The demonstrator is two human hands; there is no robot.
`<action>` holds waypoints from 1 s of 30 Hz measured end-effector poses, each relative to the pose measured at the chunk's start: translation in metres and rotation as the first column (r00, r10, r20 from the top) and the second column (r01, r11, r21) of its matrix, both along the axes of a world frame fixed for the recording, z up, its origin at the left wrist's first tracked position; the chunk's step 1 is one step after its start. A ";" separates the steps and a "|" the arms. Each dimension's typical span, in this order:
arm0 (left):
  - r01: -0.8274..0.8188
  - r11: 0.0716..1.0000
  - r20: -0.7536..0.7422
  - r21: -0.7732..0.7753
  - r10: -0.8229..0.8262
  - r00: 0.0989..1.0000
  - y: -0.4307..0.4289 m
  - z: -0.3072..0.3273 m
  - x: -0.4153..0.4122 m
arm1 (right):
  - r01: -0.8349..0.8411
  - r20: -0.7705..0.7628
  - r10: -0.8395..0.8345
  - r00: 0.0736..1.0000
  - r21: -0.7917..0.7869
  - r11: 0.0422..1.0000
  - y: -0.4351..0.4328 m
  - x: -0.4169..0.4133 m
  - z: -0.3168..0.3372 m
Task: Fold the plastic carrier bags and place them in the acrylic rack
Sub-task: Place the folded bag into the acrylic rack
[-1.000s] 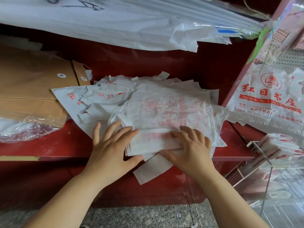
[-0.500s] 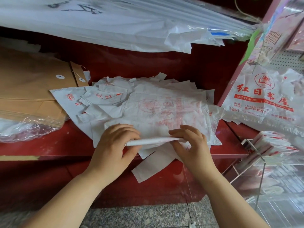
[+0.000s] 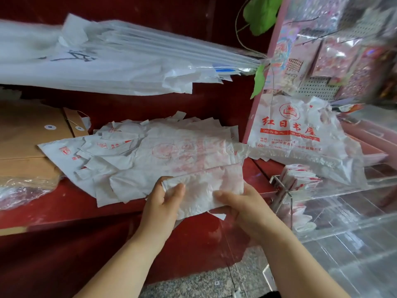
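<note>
While left hand (image 3: 163,203) and right hand (image 3: 243,205) pinch the folded bag (image 3: 206,184) mid-frame, tight creases should help it slot into the acrylic rack (image 3: 289,196).

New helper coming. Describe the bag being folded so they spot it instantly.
Find the red shelf strewn with flat white carrier bags. At its front edge, the left hand and right hand grip the folded bag. It alone is doubled into a compact packet.

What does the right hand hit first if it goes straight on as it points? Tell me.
The right hand, gripping the folded bag, points up and left. Straight on it would likely meet the pile of unfolded bags first, though depth is unclear. The acrylic rack lies off that line, to the right.
</note>
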State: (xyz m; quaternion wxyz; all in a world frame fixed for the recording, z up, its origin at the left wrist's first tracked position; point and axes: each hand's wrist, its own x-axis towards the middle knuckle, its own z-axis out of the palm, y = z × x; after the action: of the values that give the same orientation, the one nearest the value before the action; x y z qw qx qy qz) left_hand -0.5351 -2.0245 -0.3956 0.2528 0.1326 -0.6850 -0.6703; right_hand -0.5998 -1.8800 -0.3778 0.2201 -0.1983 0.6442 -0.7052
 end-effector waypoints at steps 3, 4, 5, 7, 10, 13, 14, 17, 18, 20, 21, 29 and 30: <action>0.061 0.998 0.039 -0.015 -0.060 0.997 0.025 -0.001 -0.006 | 0.068 0.049 -0.072 0.996 0.084 0.994 0.029 0.000 0.000; 0.090 0.996 0.051 -0.024 -0.088 0.995 0.033 -0.001 -0.009 | 0.090 0.047 -0.096 0.994 0.105 0.990 0.040 0.000 -0.001; 0.121 0.992 0.059 -0.043 -0.118 0.991 0.042 -0.002 -0.013 | 0.125 0.035 -0.130 0.991 0.126 0.984 0.052 -0.001 -0.002; 0.193 0.978 0.090 -0.076 -0.186 0.978 0.060 -0.004 -0.021 | 0.200 -0.006 -0.201 0.979 0.167 0.966 0.077 -0.006 -0.001; 0.298 0.951 0.115 -0.087 -0.288 0.951 0.090 -0.008 -0.036 | 0.272 -0.061 -0.265 0.962 0.221 0.937 0.119 -0.014 0.005; 0.377 0.921 0.120 -0.103 -0.364 0.924 0.122 -0.013 -0.052 | 0.353 -0.117 -0.333 0.936 0.268 0.897 0.159 -0.023 0.009; 0.390 0.913 0.119 -0.120 -0.377 0.919 0.133 -0.014 -0.058 | 0.390 -0.131 -0.368 0.921 0.277 0.878 0.171 -0.028 0.009; 0.369 0.871 0.144 -0.325 -0.340 0.929 0.157 -0.021 -0.070 | 0.506 -0.155 -0.482 0.863 0.276 0.817 0.209 -0.042 0.008; 0.364 0.816 0.164 -0.450 -0.325 0.931 0.163 -0.024 -0.073 | 0.541 -0.169 -0.514 0.841 0.271 0.796 0.222 -0.045 0.007; 0.324 0.644 0.149 -0.693 -0.311 0.939 0.174 -0.031 -0.076 | 0.596 -0.202 -0.560 0.803 0.260 0.760 0.242 -0.051 0.005; 0.277 0.518 0.108 -0.809 -0.332 0.937 0.179 -0.032 -0.078 | 0.617 -0.219 -0.577 0.787 0.257 0.744 0.251 -0.054 0.003; 0.399 -0.157 0.419 -0.903 -0.120 0.900 0.212 -0.051 -0.101 | 0.674 -0.262 -0.621 0.739 0.268 0.689 0.273 -0.071 -0.016; 0.374 -0.171 0.391 -0.912 -0.081 0.917 0.216 -0.056 -0.103 | 0.680 -0.272 -0.623 0.733 0.270 0.682 0.273 -0.073 -0.018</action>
State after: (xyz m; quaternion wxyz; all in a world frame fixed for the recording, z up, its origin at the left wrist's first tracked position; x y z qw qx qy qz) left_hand -0.6378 -1.8081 -0.4516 0.0724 -0.1602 -0.9831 0.0510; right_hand -0.6723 -1.6069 -0.3956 -0.0660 0.0322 0.8027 -0.5918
